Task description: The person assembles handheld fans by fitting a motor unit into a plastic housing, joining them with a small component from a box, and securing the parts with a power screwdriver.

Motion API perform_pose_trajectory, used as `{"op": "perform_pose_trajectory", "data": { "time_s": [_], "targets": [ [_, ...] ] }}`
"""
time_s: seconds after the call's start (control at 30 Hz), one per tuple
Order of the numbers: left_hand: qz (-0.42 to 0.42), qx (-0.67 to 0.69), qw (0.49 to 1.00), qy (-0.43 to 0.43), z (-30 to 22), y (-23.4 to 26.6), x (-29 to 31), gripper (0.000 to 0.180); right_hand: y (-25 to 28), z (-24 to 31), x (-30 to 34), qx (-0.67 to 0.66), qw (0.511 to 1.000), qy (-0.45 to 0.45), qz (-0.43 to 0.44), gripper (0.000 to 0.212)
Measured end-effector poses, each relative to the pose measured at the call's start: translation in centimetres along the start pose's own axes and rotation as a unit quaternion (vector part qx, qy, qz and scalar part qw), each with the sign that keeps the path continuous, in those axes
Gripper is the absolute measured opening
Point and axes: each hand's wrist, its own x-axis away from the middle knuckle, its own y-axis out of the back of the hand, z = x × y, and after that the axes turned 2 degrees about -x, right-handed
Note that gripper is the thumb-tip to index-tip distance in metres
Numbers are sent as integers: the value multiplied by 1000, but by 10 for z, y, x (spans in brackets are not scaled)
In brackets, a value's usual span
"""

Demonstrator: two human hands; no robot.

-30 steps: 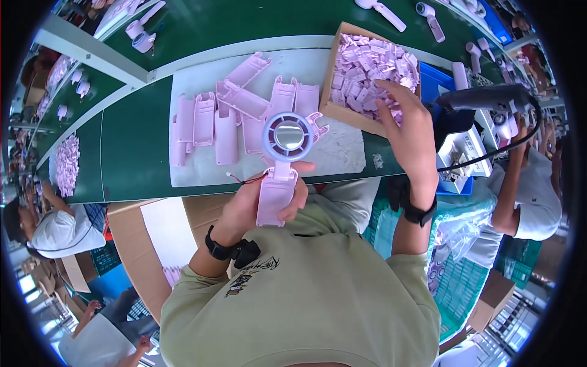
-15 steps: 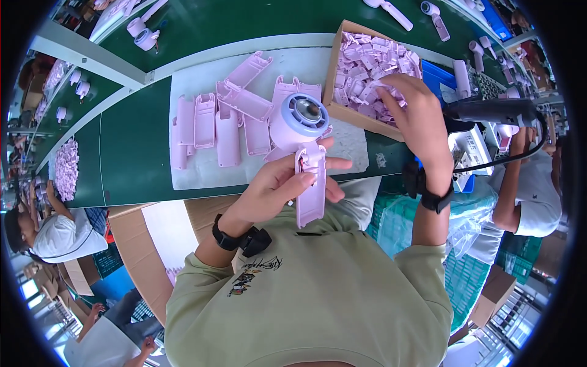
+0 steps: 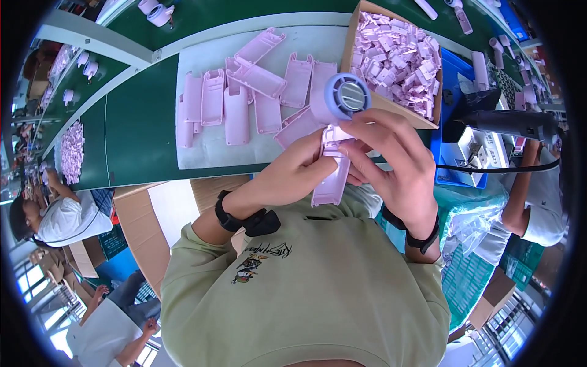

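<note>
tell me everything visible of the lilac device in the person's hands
The lilac device looks like plastic. Its round head has a blue-violet ring around a shiny disc; a neck joins it to a long handle whose hollow side faces the camera. It is held slanted by the front edge of the green table, head farther from the wearer, handle nearer. The left hand grips the handle; the right hand has its fingers at the neck, partly hiding it.

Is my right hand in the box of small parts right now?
No, your right hand is at the fan, outside the box.
</note>
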Motion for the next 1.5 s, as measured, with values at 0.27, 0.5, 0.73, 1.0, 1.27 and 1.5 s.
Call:
{"op": "perform_pose_trajectory", "data": {
  "time_s": [0.27, 0.5, 0.73, 1.0, 1.27, 1.5],
  "targets": [
    [-9, 78, 997, 26, 7, -4, -3, 36, -11, -11, 16, 70, 995, 52, -47, 33],
    [-14, 82, 997, 3, 15, -15, 2, 40, -5, -23, 31, 92, 989, 101, -50, 31],
    [-23, -16, 1000, -5, 34, -11, -9, 39, -18, -20, 50, -6, 987, 48, -154, 22],
    [-84, 34, 995, -33, 17, -29, -51, 40, -7, -52, 54, -606, 709, -339, 121, 45],
    [-145, -58, 973, -169, 36, -16, -66, 49, -5, -27, 37, -212, 927, -292, -101, 53],
    [-142, 104, 983, -51, 12, -20, -35, 52, 75, -88, 5, 249, 762, -18, -598, 38]
  ]
}}
